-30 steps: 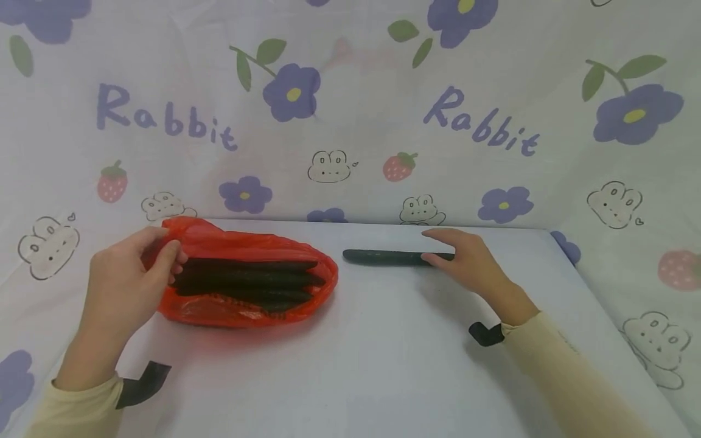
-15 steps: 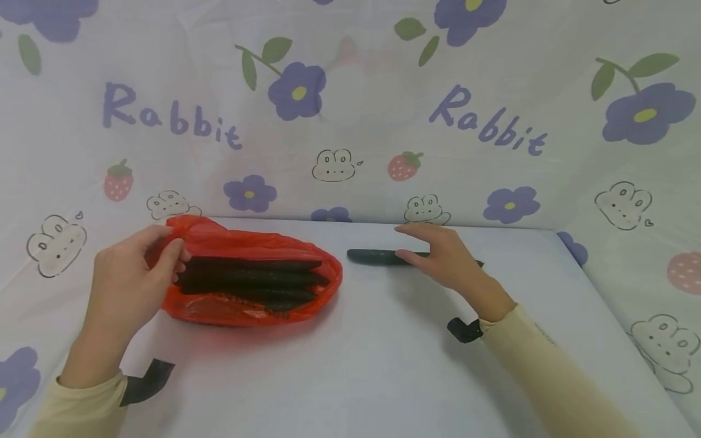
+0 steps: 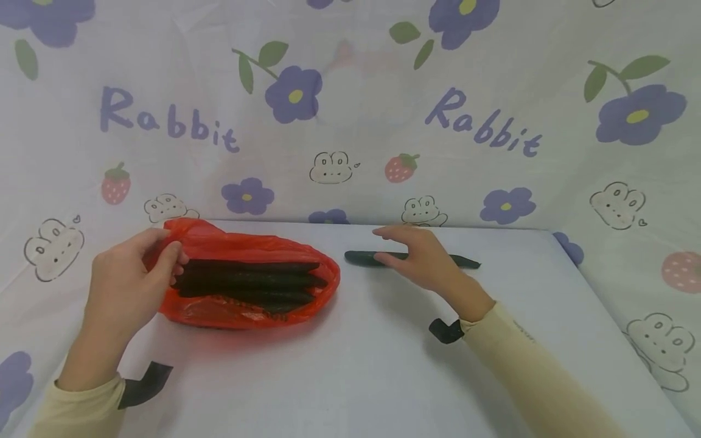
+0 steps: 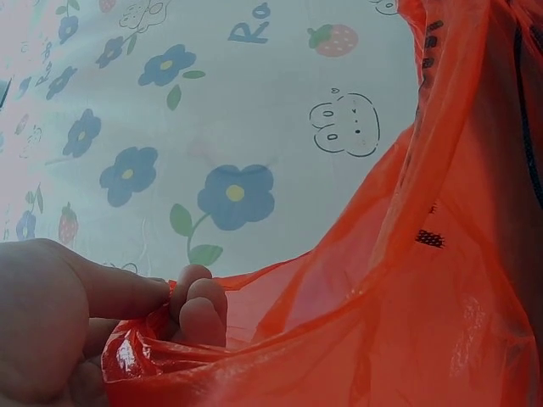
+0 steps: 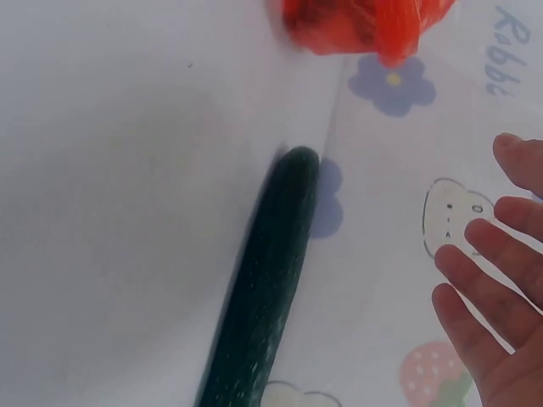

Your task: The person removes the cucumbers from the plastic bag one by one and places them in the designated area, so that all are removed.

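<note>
A red plastic bag lies on its side at the left of the table, its mouth facing right. Several dark green cucumbers are lined up inside it. My left hand pinches the bag's left end; in the left wrist view the thumb and fingers bunch the red film. To the right of the bag, a single cucumber lies lengthwise on the table. Over its middle hovers my right hand, fingers spread and holding nothing. The right wrist view shows that cucumber apart from the fingers.
Both things lie on a white tabletop. Behind it hangs a pale cloth printed with flowers, rabbits and strawberries. Black straps stick out at both sleeves.
My right hand has moved left along the loose cucumber, uncovering its right end. The left hand keeps its pinch on the bag, and the cucumbers lie as before.
</note>
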